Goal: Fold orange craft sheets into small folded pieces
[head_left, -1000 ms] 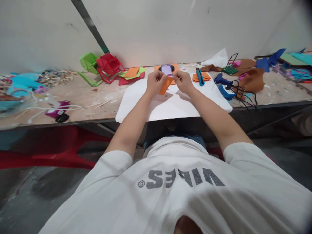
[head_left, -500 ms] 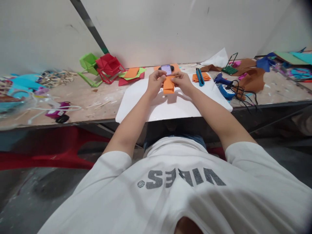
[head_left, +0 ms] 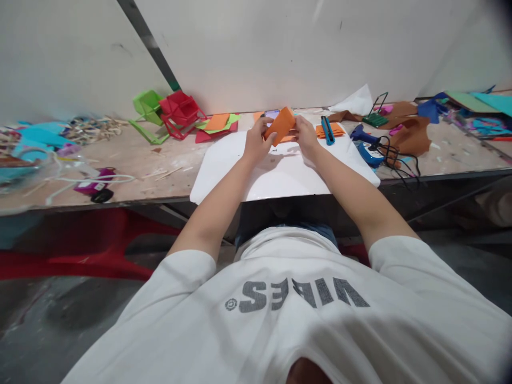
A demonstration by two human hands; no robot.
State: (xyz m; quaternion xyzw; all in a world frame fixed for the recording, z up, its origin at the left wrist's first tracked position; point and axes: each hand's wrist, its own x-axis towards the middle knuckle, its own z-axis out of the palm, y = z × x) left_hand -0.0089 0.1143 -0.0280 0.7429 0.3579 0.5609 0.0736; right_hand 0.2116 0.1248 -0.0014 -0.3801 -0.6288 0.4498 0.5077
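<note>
An orange folded piece of paper [head_left: 281,127] is held up, tilted, above the white board [head_left: 276,178]. My left hand [head_left: 257,140] is closed on its left side, thumb in front. At its right edge are the fingers of my right hand [head_left: 306,135], closed on it too. More orange shows just under the piece, partly hidden by it. Behind it, a phone [head_left: 272,113] is mostly covered. A blue box cutter [head_left: 327,130] lies on a small pile of orange pieces [head_left: 338,129] to the right of my right hand.
Left of the board are stacked coloured sheets [head_left: 218,125], red [head_left: 180,109] and green [head_left: 149,109] folded models, and a purple device [head_left: 96,184] with a white cord. On the right lies a blue glue gun [head_left: 366,137] with a tangled black cable [head_left: 394,156]. A wall stands behind the table.
The orange paper has turned from upright to slanted and been raised, now covering most of the phone. My hands have shifted slightly around it.
</note>
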